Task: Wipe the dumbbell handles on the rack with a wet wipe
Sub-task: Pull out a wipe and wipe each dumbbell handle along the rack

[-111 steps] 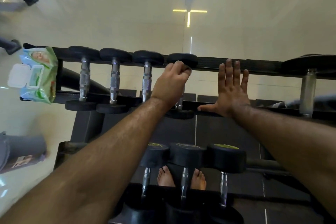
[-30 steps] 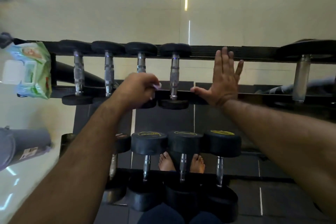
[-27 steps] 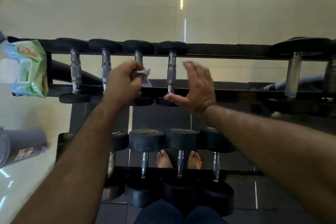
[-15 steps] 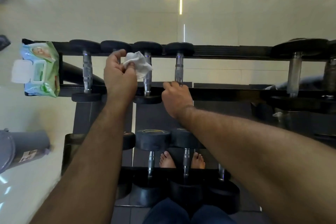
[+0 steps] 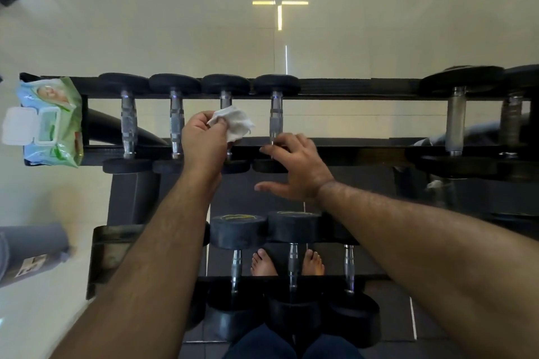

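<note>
Wet wipe (image 5: 235, 125) pinched in left hand (image 5: 204, 141) fingers; right hand (image 5: 297, 167) fingers spread; no writing legible

Four dumbbells (image 5: 175, 122) lie side by side across the rack (image 5: 350, 89) top tier, left of centre; a wipes pack (image 5: 49, 122) sits at its left end (two larger dumbbells (image 5: 455, 119) far right). More dumbbells (image 5: 293, 253) occupy the tier below.
</note>
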The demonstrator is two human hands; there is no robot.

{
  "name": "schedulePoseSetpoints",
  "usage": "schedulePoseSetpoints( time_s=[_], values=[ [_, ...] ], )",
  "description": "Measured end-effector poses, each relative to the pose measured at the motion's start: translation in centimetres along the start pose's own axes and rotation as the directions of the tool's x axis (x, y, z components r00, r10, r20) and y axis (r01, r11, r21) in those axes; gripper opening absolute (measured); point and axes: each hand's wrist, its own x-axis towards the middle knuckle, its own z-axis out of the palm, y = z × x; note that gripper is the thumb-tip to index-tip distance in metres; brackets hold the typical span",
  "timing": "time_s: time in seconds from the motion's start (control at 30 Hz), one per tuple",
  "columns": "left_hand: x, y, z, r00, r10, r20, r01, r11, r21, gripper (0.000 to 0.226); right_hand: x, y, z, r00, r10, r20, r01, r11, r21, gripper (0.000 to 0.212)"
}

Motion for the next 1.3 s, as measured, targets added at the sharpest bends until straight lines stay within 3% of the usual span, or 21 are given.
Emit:
schedulePoseSetpoints(
  time_s=[0.1, 0.17, 0.23, 0.37, 0.47, 0.6, 0.73, 0.77, 0.83, 0.9, 0.97, 1.07, 1.13, 1.23, 1.3],
  values=[
    [1.1, -0.4, 1.0, 0.98, 0.199, 0.002, -0.194, 0.952, 0.238, 0.021, 1.2, 3.4, -3.1, 0.99, 0.131, -0.046, -0.137, 0.981, -0.14, 0.109],
    [1.3, -0.6, 2.3, 0.933, 0.359, 0.04, -0.342, 0.843, 0.415, 0.026, 2.4, 6.2, -4.9, 0.954, 0.298, 0.019, -0.281, 0.916, -0.285, 0.133],
    [1.2, -0.6, 4.1, 0.883, 0.464, 0.063, -0.435, 0.764, 0.477, 0.028, 3.3, 8.7, -5.7, 0.911, 0.396, 0.116, -0.315, 0.848, -0.426, 0.152],
    [1.7, -1.0, 7.3, 0.785, 0.595, 0.172, -0.578, 0.602, 0.551, 0.033, 3.8, 10.5, -4.8, 0.911, 0.375, 0.171, -0.25, 0.832, -0.495, 0.168],
    [2.0, -2.3, 8.0, 0.696, 0.609, 0.381, -0.684, 0.4, 0.61, 0.034, 3.6, 10.9, -4.1, 0.93, 0.343, 0.13, -0.239, 0.837, -0.493, 0.168],
    [1.9, -2.2, 5.5, 0.581, 0.491, 0.649, -0.8, 0.201, 0.565, 0.031, 3.6, 11.1, -4.0, 0.938, 0.323, 0.124, -0.23, 0.85, -0.474, 0.166],
    [2.2, 0.9, 3.0, 0.45, 0.081, 0.889, -0.882, 0.193, 0.429, 0.036, 3.6, 11.2, -4.0, 0.933, 0.335, 0.132, -0.233, 0.842, -0.486, 0.167],
    [2.3, 1.4, 3.4, 0.443, 0.106, 0.89, -0.885, 0.214, 0.414, 0.035, 3.7, 11.2, -4.0, 0.932, 0.337, 0.134, -0.234, 0.841, -0.487, 0.167],
    [2.8, 2.0, 5.0, 0.438, 0.36, 0.824, -0.898, 0.22, 0.382, 0.033, 3.7, 11.0, -4.1, 0.93, 0.338, 0.146, -0.232, 0.845, -0.481, 0.167],
    [3.7, 1.9, 7.0, 0.356, 0.55, 0.756, -0.92, 0.066, 0.386, 0.032, 3.7, 10.9, -4.0, 0.929, 0.341, 0.145, -0.236, 0.845, -0.479, 0.167],
    [4.6, 1.1, 8.3, 0.255, 0.519, 0.816, -0.909, -0.16, 0.386, 0.028, 3.7, 10.9, -4.1, 0.928, 0.346, 0.142, -0.241, 0.843, -0.48, 0.167],
    [4.6, 0.1, 8.0, 0.269, 0.314, 0.91, -0.879, -0.305, 0.365, 0.022, 3.7, 11.0, -4.1, 0.928, 0.344, 0.145, -0.237, 0.843, -0.482, 0.167],
    [3.9, 0.3, 7.2, 0.3, 0.168, 0.939, -0.898, -0.281, 0.337, 0.028, 3.7, 11.1, -4.0, 0.931, 0.335, 0.146, -0.231, 0.848, -0.477, 0.168],
    [3.1, 1.6, 6.6, 0.319, -0.119, 0.94, -0.94, -0.17, 0.297, 0.037, 3.8, 11.3, -3.9, 0.93, 0.336, 0.15, -0.228, 0.847, -0.481, 0.169],
    [2.9, 2.7, 7.4, 0.338, -0.109, 0.935, -0.931, -0.184, 0.316, 0.035, 3.8, 11.4, -3.9, 0.93, 0.336, 0.151, -0.228, 0.847, -0.481, 0.169]
  ],
)
